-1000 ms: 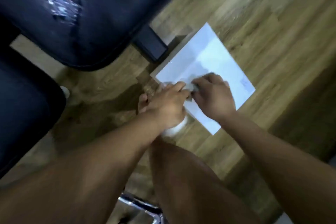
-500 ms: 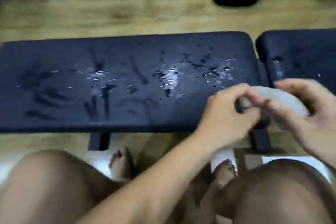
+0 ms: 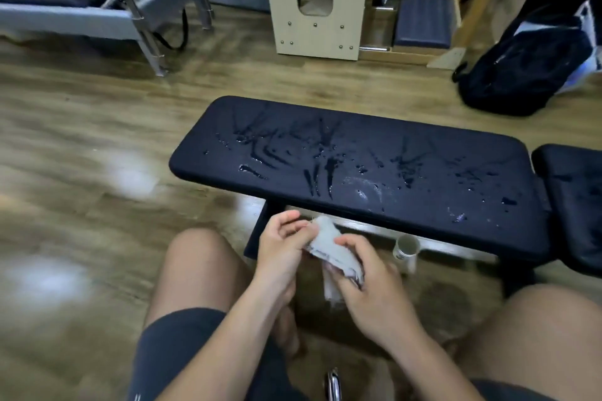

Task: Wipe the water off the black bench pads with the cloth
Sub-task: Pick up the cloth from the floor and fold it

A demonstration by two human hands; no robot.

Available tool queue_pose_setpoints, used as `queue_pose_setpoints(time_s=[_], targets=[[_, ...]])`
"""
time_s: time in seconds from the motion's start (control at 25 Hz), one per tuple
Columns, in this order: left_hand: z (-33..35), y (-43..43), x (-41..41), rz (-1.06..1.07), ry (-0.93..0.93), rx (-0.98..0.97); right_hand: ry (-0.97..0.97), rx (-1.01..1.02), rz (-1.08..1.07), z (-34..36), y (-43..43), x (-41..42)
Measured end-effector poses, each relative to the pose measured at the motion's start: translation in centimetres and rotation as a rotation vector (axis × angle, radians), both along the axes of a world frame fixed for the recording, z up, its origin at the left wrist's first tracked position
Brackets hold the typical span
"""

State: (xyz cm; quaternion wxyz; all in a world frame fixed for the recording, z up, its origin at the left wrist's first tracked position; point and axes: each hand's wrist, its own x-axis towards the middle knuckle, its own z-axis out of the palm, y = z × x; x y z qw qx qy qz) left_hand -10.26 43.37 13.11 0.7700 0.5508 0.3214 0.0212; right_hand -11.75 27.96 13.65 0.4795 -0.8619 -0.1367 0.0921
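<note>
Both hands pinch the grey cloth (image 3: 329, 246): left hand (image 3: 282, 246) grips its upper edge, right hand (image 3: 374, 295) curls round the lower end. Cloth is held in the air just short of the table's long black pad (image 3: 374, 153), not touching it. Pad is wet with drops and streaks; second pad (image 3: 575, 205) is at right.

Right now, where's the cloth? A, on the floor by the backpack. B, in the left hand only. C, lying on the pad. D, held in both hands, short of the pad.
D: the left hand and right hand both grip the cloth in front of the wet pad, not touching it.
</note>
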Motion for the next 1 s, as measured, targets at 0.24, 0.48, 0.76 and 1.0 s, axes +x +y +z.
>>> queue_pose_setpoints(time_s=[0.24,0.48,0.76,1.0], targets=[[1.0,1.3,-5.5,0.009,-0.052,-0.501,-0.061,0.017,-0.057,0.0,1.3,-1.5],[0.9,0.5,-6.7,0.011,-0.055,-0.283,0.118,0.064,0.091,-2.6,1.5,-2.5],[-4.5,2.1,-5.2,0.017,0.145,0.077,0.248,0.075,-0.089,-7.4,4.7,0.1],[-4.1,5.4,-0.3,-0.025,0.027,0.138,0.337,0.171,-0.193,-7.9,10.2,3.6]])
